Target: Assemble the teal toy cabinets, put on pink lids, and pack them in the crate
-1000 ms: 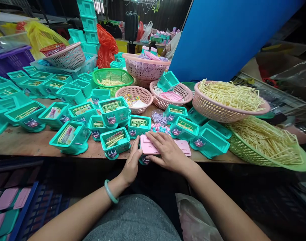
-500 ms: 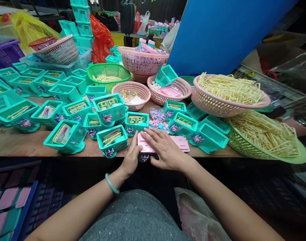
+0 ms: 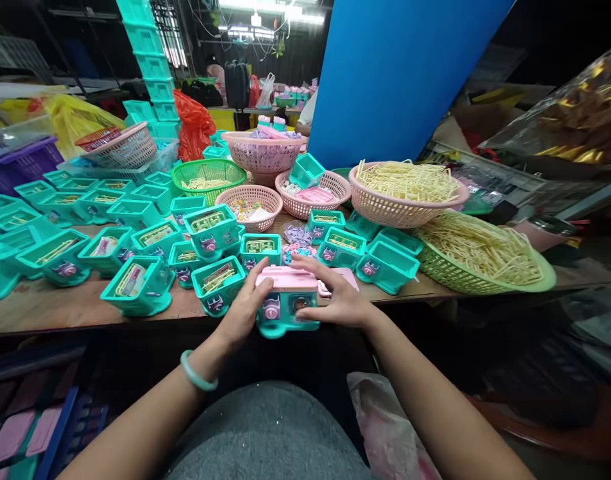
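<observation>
Both my hands hold one teal toy box with a pink lid [image 3: 287,301] at the near edge of the wooden table [image 3: 60,308]. My left hand [image 3: 245,310] wraps its left side, thumb resting on the lid. My right hand [image 3: 338,297] grips the right side, fingers laid over the lid's far edge. The box's front, with round purple knobs, faces me. A spare pink lid [image 3: 346,277] lies just behind my right hand. An open teal box with yellow parts [image 3: 218,283] stands to the left of the held one.
Many open teal boxes [image 3: 135,285] cover the table's left and middle. Pink and green baskets [image 3: 408,193] of yellow plastic sticks sit at the right, smaller baskets [image 3: 249,203] at the back. A blue board [image 3: 395,73] stands behind. A blue crate [image 3: 60,427] lies lower left.
The pink-lidded box has come off the table edge toward me and tipped so its front shows. My right hand moved from pressing flat on the lid to gripping its side. The camera lifted.
</observation>
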### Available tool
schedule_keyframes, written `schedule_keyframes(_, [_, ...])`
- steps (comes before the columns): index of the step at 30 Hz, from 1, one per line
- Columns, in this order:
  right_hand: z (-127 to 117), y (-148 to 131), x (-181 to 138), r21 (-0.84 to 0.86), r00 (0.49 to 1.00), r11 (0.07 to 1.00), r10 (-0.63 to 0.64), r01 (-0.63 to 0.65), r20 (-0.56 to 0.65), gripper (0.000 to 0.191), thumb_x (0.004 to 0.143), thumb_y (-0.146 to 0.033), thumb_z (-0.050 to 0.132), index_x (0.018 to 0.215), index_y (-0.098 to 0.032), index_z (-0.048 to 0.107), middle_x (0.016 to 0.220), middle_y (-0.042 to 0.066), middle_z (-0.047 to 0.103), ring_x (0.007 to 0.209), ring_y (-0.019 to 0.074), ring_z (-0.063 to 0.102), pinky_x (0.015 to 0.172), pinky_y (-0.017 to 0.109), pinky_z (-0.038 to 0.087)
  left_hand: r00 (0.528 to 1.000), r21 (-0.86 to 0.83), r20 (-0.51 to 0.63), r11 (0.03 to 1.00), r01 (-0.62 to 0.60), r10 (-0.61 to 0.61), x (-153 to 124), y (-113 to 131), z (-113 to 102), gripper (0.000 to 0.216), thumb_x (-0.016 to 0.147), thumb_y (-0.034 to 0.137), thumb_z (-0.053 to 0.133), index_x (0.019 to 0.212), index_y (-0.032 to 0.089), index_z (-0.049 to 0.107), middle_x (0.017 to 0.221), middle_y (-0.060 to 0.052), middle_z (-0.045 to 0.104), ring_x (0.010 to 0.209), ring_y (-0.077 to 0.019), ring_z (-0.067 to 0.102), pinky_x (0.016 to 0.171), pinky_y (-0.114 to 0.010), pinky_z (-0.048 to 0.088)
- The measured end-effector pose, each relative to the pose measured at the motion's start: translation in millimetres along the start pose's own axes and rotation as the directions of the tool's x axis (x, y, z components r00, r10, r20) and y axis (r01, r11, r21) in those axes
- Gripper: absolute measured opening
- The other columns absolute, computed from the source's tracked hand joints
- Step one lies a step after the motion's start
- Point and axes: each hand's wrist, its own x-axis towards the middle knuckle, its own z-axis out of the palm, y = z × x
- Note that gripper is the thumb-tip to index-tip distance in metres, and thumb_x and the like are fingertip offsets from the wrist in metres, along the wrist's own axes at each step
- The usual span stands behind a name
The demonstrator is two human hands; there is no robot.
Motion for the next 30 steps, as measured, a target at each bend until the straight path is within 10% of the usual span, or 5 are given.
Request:
schedule_keyframes(3, [-11, -18, -3, 0.219, 0.992, 0.968, 0.125, -0.122, 0.000, 0.071, 0.082, -0.059, 0.080, 0.144, -0.032, 0.058, 0.166, 0.011, 0.040, 0.152, 0.0349, 0.040, 0.121, 0.055, 0.039, 0.994, -0.155, 0.041, 0.982, 0.110, -0.105, -14, 15, -1, 0.064, 0.093, 0.064, 0.062, 0.143, 0.024, 0.057, 0.152, -0.011, 0.059, 0.144, -0.0355, 0.050, 0.120, -0.049, 0.037])
schedule_keyframes(8, [3, -29, -19, 0.224, 0.983, 0.968, 0.078, -0.116, 0.169, 0.143, 0.054, -0.063, 0.096, 0.166, -0.037, 0.011, 0.174, 0.011, 0.021, 0.158, 0.0380, 0.029, 0.123, 0.056, 0.037, 0.982, -0.335, -0.115, 0.936, 0.104, -0.151, -36, 12, 11, 0.066, 0.084, 0.070, 0.070, 0.128, 0.021, 0.063, 0.130, -0.012, 0.073, 0.122, -0.0357, 0.067, 0.110, -0.053, 0.048])
schedule_keyframes(17, [45, -23, 7, 0.180, 0.988, 0.981, -0.094, 0.072, 0.119, 0.095, 0.071, -0.049, 0.089, 0.152, -0.030, 0.042, 0.153, 0.015, 0.055, 0.135, 0.0390, 0.061, 0.102, 0.037, 0.060, 0.989, -0.068, -0.144, 0.998, -0.019, 0.009, -117, 21, -28, 0.140, 0.043, 0.050, 0.103, 0.161, 0.032, 0.029, 0.158, -0.016, 0.048, 0.149, -0.0439, 0.041, 0.125, -0.062, 0.025])
schedule_keyframes(23, [106, -57, 56, 0.254, 0.870, 0.910, -0.396, 0.328, 0.294, 0.087, 0.082, -0.040, 0.083, 0.154, -0.031, 0.035, 0.152, 0.017, 0.052, 0.140, 0.0363, 0.056, 0.109, 0.043, 0.057, 0.963, -0.218, -0.254, 0.965, -0.148, 0.090, -178, 23, -63, 0.118, 0.066, 0.055, 0.093, 0.160, 0.028, 0.026, 0.161, -0.017, 0.045, 0.149, -0.0392, 0.044, 0.124, -0.056, 0.030])
schedule_keyframes(30, [228, -91, 107, 0.115, 0.808, 0.854, -0.518, 0.507, 0.280, 0.100, 0.089, -0.016, 0.071, 0.166, -0.031, 0.008, 0.173, 0.018, 0.021, 0.158, 0.0342, 0.028, 0.121, 0.057, 0.042, 0.654, -0.016, -0.746, 0.979, -0.204, 0.124, -213, 9, -183, 0.103, 0.070, 0.046, 0.088, 0.155, 0.030, 0.032, 0.160, -0.015, 0.047, 0.145, -0.0382, 0.049, 0.120, -0.053, 0.039])
